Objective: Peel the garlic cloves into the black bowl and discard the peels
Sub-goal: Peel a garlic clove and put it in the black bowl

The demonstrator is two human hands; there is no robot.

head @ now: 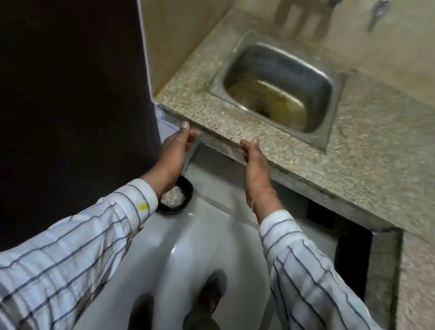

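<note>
We see the left hand (173,148) and right hand (254,163) gripping a clear tray's (209,180) edges (barely visible). A black bowl (176,197) sits below on the floor (196,247).

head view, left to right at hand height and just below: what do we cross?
Dark panel → left hand with the black bowl just below it → right hand → granite counter. Both hands seem to grip a clear tray that is hard to make out.

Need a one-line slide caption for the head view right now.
Both hands, left hand and right hand, carry a clear tray toward the steel sink; black bowl below.
</note>
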